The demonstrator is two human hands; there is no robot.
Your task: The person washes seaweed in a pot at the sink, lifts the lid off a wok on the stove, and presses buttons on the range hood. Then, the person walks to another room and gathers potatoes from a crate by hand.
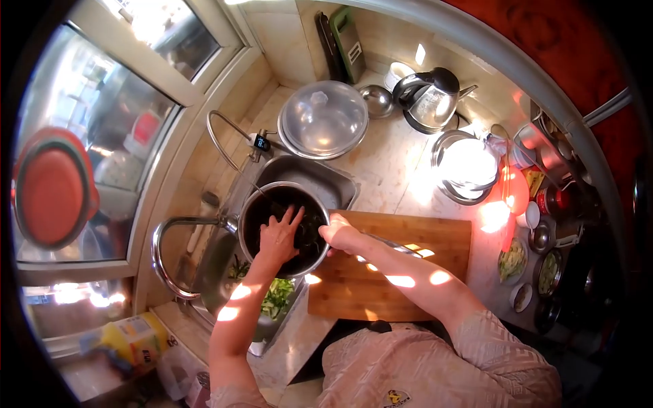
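Note:
Over the sink (340,187) is a round steel pot (320,262) with dark, leafy-looking contents (309,234) inside. My left hand (279,236) reaches down into it, fingers spread among the dark pieces; the fingertips are partly lost in shadow. At the pot's right side, my right hand (338,232) grips the rim. A thin curved spout (221,146) ends above the pot's far edge. Green leafy vegetables (277,298) lie in the near part of the sink, below the pot.
A wooden cutting board (435,285) with a knife (391,245) lies right of the sink. Behind stand a large covered bowl (323,119) and an electric kettle (435,102). A chrome faucet (160,251) arches at the left. Bowls of food (513,262) sit far right.

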